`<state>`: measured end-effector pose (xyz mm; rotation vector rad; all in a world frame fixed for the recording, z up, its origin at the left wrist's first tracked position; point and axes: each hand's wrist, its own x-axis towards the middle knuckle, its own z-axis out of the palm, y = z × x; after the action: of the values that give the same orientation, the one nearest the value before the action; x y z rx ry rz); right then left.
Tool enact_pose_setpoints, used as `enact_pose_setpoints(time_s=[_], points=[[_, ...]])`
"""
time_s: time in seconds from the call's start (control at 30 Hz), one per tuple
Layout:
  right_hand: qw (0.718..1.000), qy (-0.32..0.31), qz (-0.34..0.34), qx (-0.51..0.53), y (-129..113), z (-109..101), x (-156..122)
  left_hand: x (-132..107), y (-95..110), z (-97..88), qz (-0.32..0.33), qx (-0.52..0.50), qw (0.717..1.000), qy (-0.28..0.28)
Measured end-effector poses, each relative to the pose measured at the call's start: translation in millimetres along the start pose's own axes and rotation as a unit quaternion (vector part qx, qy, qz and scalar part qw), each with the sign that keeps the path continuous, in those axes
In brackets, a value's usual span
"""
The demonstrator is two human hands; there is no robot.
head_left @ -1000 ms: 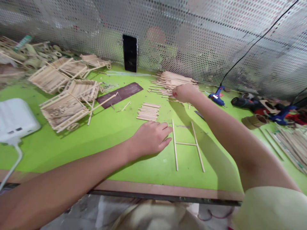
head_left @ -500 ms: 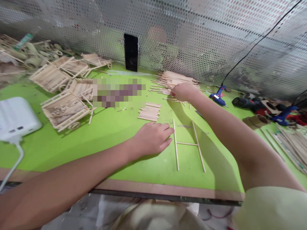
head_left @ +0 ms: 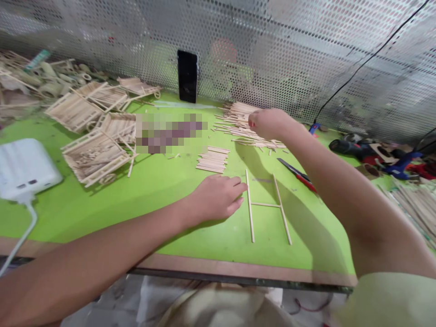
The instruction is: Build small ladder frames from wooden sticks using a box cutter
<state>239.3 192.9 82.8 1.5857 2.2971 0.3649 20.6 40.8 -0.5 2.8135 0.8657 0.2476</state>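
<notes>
My left hand (head_left: 218, 196) rests on the green tabletop, fingers bent and a gap between thumb and index finger. Its index fingertip is at the left upright of an H-shaped frame of thin wooden sticks (head_left: 265, 204). Over the right part of a loose stick pile (head_left: 235, 119) is my right hand (head_left: 270, 123), its fingertips drawn together; whatever they pinch is too small or hidden to make out. Between the pile and my left hand lies a neat row of short sticks (head_left: 211, 161).
A utility knife (head_left: 296, 173) lies under my right forearm. Small wooden carts (head_left: 95, 156) and a white power box (head_left: 29, 168) stand left. A phone (head_left: 187, 76) leans on the perforated metal sheet. Blue glue gun (head_left: 403, 165) and power tool (head_left: 347, 146) are at right.
My right hand has risen and shifted slightly right over the stick pile, its forearm now uncovering more of the utility knife. The left hand and the H-shaped frame stay put.
</notes>
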Motion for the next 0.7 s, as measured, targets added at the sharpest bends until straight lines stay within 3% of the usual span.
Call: enact_pose_setpoints(time_s=[0.23,0.37,0.5,0.7], points=[[0.978,0.169,0.056,0.108,20.2,-58.5,-57.5,-1.4,-4.9,4.3,0.012,-0.032,0.999,0.019],[0.932,0.276,0.017,0.235,24.8,-64.4,-96.8,-2.1,-6.9,5.4,0.007,-0.029,0.999,0.024],[0.897,0.218,0.002,0.384,10.0,-37.2,-136.0,-0.6,-8.6,4.4,0.014,-0.037,0.999,0.028],[0.877,0.017,-0.036,0.479,-41.9,37.2,-188.0,2.5,-11.4,5.4,0.02,-0.047,0.998,0.03]])
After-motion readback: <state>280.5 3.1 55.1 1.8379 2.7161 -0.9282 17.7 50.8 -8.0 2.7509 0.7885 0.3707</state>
